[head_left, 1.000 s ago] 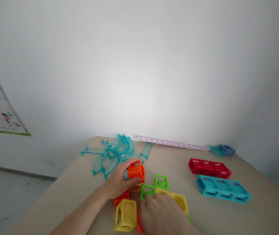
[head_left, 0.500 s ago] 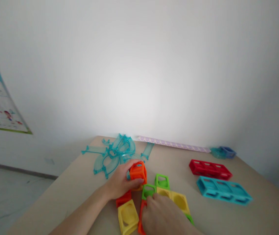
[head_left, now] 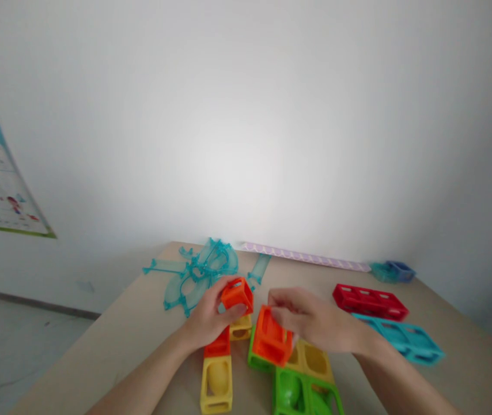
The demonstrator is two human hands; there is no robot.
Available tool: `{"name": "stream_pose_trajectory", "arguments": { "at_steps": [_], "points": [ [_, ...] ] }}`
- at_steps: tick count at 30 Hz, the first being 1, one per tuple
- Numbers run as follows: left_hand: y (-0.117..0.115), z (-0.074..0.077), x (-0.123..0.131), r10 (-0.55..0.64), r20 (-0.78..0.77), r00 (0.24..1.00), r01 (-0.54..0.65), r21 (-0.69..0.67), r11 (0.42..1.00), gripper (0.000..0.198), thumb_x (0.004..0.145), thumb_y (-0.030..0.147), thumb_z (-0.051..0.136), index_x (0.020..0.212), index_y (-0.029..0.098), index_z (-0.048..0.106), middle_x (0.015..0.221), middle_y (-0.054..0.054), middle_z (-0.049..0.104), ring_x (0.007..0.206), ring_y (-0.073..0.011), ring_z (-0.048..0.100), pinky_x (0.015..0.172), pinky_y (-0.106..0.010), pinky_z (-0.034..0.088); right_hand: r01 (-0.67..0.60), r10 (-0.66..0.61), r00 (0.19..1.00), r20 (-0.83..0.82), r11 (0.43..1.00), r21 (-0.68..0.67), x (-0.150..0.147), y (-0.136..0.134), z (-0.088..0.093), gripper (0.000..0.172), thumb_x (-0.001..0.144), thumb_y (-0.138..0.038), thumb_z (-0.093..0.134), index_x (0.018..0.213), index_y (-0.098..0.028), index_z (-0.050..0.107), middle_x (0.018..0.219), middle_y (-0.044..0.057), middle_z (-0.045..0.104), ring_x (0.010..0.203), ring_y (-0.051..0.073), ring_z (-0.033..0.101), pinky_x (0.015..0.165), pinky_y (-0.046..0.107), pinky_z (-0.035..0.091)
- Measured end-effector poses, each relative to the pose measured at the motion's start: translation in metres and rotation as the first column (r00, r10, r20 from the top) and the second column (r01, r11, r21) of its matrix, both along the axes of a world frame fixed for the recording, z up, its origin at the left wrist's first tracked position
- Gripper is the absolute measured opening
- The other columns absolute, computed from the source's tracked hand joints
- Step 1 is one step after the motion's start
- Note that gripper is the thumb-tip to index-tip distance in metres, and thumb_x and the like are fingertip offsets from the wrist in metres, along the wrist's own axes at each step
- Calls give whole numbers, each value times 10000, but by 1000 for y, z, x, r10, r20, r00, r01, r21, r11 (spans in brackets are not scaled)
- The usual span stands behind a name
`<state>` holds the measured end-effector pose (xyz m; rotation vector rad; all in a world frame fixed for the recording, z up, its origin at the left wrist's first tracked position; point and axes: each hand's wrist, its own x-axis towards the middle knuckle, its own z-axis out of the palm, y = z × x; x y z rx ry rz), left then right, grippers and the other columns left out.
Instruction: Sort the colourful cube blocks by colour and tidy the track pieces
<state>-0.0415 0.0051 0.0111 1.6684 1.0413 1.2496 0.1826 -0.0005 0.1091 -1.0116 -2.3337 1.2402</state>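
Observation:
My left hand point(head_left: 211, 314) grips an orange hollow block point(head_left: 238, 296) by its sides, thumb across the near face. A second orange hollow block point(head_left: 273, 339), tilted, is pinched in my right hand point(head_left: 309, 317) just to the right. Below my left hand lie a red block point(head_left: 218, 344) and a yellow block point(head_left: 216, 383) end to end, with another yellow block point(head_left: 241, 328) beside them. Under the right-hand block, partly hidden by it, are green blocks point(head_left: 289, 392) and yellow blocks point(head_left: 316, 360) on the table.
Translucent teal track pieces point(head_left: 205, 268) are piled at the back left. A long red block point(head_left: 370, 301) and a long blue block point(head_left: 410, 341) lie at right, the blue partly behind my forearm. A purple patterned strip point(head_left: 306, 255) runs along the wall, near a dark blue piece point(head_left: 401, 271).
My right hand has lifted an orange block off the table and brought it up near the left one. The left-hand block has tilted. The near yellow block now sits straighter.

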Motion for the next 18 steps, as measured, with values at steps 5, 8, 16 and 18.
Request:
{"name": "stream_pose_trajectory", "arguments": {
  "at_steps": [5,8,16,18],
  "points": [
    [4,0,-7,45,202,978,-40,-30,999,456,811,371,649,1198,164,525,1037,-70,661,942,-207,621,853,-313,487,407,-333,796,-505,913,39,-26,9,-42,291,943,-472,429,920,-190,494,851,20,603,766,149,611,643,269,535],
    [3,1,-8,-23,186,982,28,-25,999,459,795,343,670,1194,162,534,1117,-88,641,999,-226,610,895,-329,475,437,-337,789,-514,896,83,-42,5,-70,300,949,-470,422,971,-184,508,976,63,607,905,172,608,698,269,544],
    [-3,10,-6,-121,197,973,141,-89,986,486,776,338,691,1203,167,534,1111,-89,656,976,-226,633,848,-317,506,437,-329,844,-423,879,189,-45,0,-83,285,962,-443,408,965,-180,519,991,69,585,896,169,595,657,242,529],
    [-2,11,-6,-87,196,977,108,-101,989,498,732,322,736,1173,166,563,1084,-84,672,954,-227,643,826,-311,514,423,-302,854,-425,877,227,-46,-2,-81,244,966,-408,412,976,-186,511,1020,72,581,894,163,593,668,240,526]
  ]
}}
